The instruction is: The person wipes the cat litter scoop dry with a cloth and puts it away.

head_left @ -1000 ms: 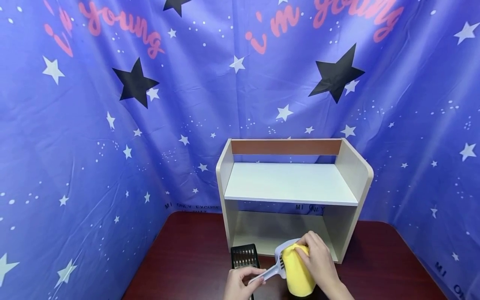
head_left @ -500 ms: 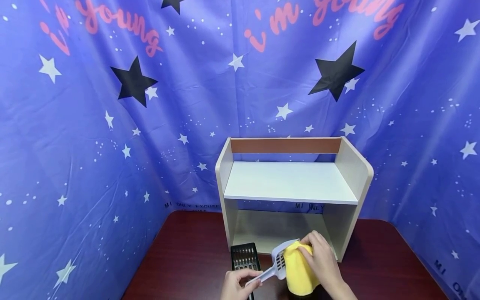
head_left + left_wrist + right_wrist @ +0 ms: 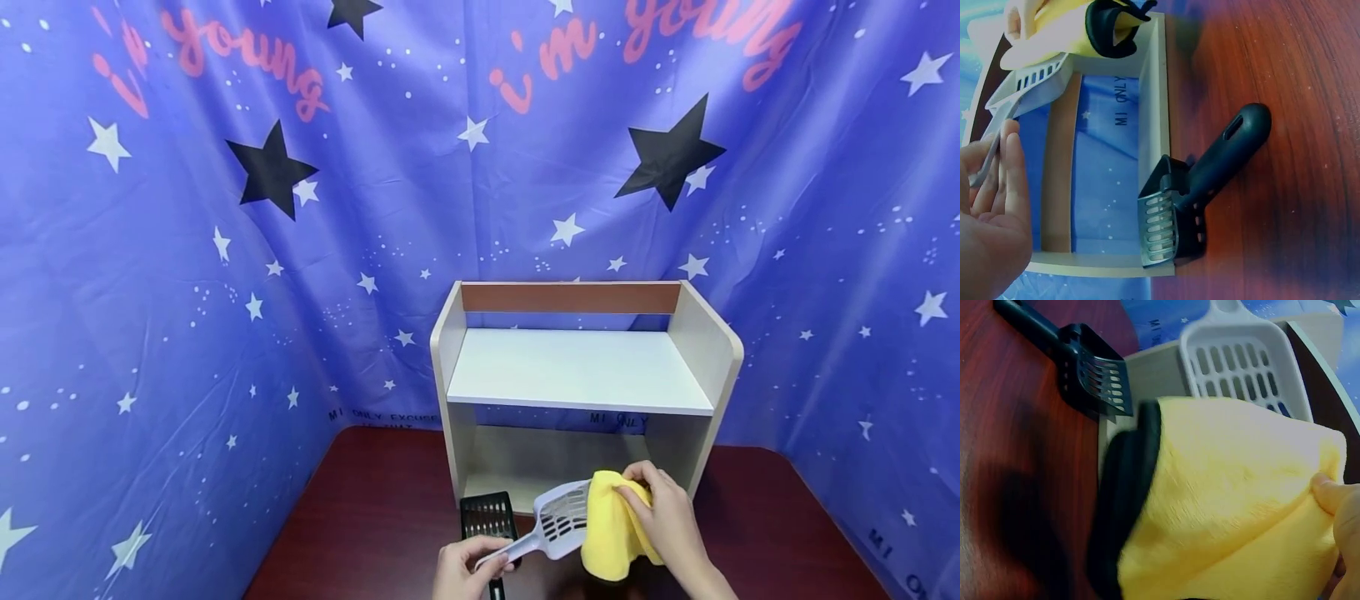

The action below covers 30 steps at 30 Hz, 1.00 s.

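My left hand point(image 3: 467, 568) pinches the handle of a pale grey slotted litter scoop point(image 3: 562, 518), which is lifted above the table. Bent fingers of my right hand point(image 3: 670, 517) grip a yellow cloth point(image 3: 611, 525) with a dark edge. The cloth hangs at the scoop's far right end and covers part of it; whether it touches there I cannot tell. In the right wrist view the scoop's slots point(image 3: 1235, 362) show above the cloth point(image 3: 1241, 487). A black litter scoop point(image 3: 1210, 169) lies on the table near the left hand, its slotted end towards the shelf.
A two-tier shelf unit point(image 3: 581, 367) with a white upper board stands right behind the hands. The dark red table point(image 3: 360, 517) extends to both sides. A blue star-print curtain point(image 3: 375, 208) encloses the back and sides.
The cloth and right hand have moved right along the grey scoop, baring more of its slots. The left hand has shifted slightly left with the handle. The black scoop stays put.
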### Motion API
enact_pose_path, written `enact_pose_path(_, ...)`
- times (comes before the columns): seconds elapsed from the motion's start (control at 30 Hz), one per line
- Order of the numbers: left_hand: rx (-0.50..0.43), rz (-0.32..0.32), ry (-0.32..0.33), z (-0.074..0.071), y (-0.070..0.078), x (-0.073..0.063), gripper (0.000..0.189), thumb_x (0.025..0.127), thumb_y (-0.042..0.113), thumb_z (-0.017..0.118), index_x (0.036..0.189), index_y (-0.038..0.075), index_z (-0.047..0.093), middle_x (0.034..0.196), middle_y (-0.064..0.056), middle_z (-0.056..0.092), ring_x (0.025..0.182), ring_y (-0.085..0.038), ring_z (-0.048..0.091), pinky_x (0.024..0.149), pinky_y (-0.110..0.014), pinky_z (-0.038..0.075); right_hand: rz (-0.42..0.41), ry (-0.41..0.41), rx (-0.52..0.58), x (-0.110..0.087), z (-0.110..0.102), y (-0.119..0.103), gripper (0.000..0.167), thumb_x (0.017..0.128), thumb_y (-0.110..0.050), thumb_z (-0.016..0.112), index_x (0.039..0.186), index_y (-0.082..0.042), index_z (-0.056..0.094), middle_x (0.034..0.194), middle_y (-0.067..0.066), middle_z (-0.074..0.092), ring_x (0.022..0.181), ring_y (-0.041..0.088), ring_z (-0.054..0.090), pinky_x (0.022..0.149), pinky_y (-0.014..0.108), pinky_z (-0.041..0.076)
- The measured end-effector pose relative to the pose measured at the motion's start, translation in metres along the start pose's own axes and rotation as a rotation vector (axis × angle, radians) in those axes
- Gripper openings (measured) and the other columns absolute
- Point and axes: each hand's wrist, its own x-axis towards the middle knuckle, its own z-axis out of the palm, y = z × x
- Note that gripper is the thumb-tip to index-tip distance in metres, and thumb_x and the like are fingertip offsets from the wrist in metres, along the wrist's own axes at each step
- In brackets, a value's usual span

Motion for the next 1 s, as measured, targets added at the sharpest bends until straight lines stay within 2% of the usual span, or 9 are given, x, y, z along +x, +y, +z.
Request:
enact_pose_path(0.07,-0.038,-0.027,0.023,-0.002,-0.003,0.000,0.022,0.088,-0.002,0.068,0.103,-0.018,0.068,0.088,-0.036,0.070,0.072,0.003,0.069,0.067,-0.019,0.060,0.013,-0.006,0.009,0.002,-0.004,0.004,0.029,0.071,-0.006,0.086,0.083,-0.019,0.063,0.077,-0.008,0.062,0.072,-0.002,0.052,0.060,0.021,0.044)
enact_pose_path(0.17,-0.070,-0.036,0.045,-0.005,-0.006,0.001,0.024,0.089,-0.002,0.066,0.104,-0.021,0.066,0.087,-0.038,0.068,0.073,0.002,0.069,0.068,-0.024,0.062,0.024,0.003,0.030,0.005,-0.011,0.010,0.029,0.072,-0.005,0.086,0.084,-0.018,0.063,0.078,-0.007,0.064,0.073,-0.004,0.054,0.062,0.014,0.042)
enact_pose_path(0.27,-0.096,-0.011,0.065,-0.008,-0.008,0.002,0.026,0.090,-0.003,0.065,0.105,-0.024,0.063,0.088,-0.038,0.068,0.074,0.002,0.070,0.069,-0.024,0.061,0.035,-0.001,0.059,0.010,-0.019,0.016,0.028,0.074,-0.004,0.084,0.084,-0.017,0.063,0.078,-0.007,0.065,0.073,-0.007,0.054,0.063,0.007,0.039)
enact_pose_path(0.47,-0.106,0.035,0.096,-0.015,-0.012,0.003,0.026,0.089,-0.006,0.063,0.105,-0.027,0.061,0.086,-0.037,0.068,0.074,0.002,0.070,0.067,-0.018,0.059,0.050,-0.066,0.072,0.022,-0.035,0.024,0.026,0.076,-0.008,0.084,0.084,-0.019,0.062,0.077,-0.009,0.064,0.078,-0.011,0.057,0.067,0.002,0.040)
enact_pose_path(0.57,-0.102,0.028,0.095,-0.016,-0.013,0.005,0.025,0.090,-0.006,0.064,0.105,-0.026,0.062,0.086,-0.037,0.068,0.074,0.002,0.071,0.067,-0.018,0.059,0.050,-0.098,0.061,0.027,-0.038,0.024,0.025,0.078,-0.011,0.083,0.085,-0.020,0.062,0.079,-0.010,0.065,0.081,-0.011,0.058,0.067,0.005,0.042)
enact_pose_path(0.77,-0.110,0.025,0.069,-0.017,-0.011,0.009,0.027,0.090,-0.004,0.064,0.104,-0.027,0.061,0.090,-0.039,0.067,0.074,0.001,0.071,0.068,-0.020,0.060,0.048,-0.162,0.060,0.033,-0.034,0.018,0.021,0.081,-0.015,0.082,0.088,-0.020,0.062,0.081,-0.009,0.067,0.078,-0.008,0.056,0.064,0.020,0.048)
enact_pose_path(1.0,-0.105,-0.028,0.017,-0.012,-0.004,0.012,0.025,0.091,-0.004,0.063,0.106,-0.024,0.064,0.097,-0.038,0.068,0.075,0.000,0.071,0.071,-0.023,0.061,0.000,-0.150,0.096,0.035,-0.024,0.010,0.025,0.078,-0.012,0.082,0.087,-0.019,0.060,0.079,-0.010,0.064,0.075,-0.006,0.052,0.064,0.015,0.043)
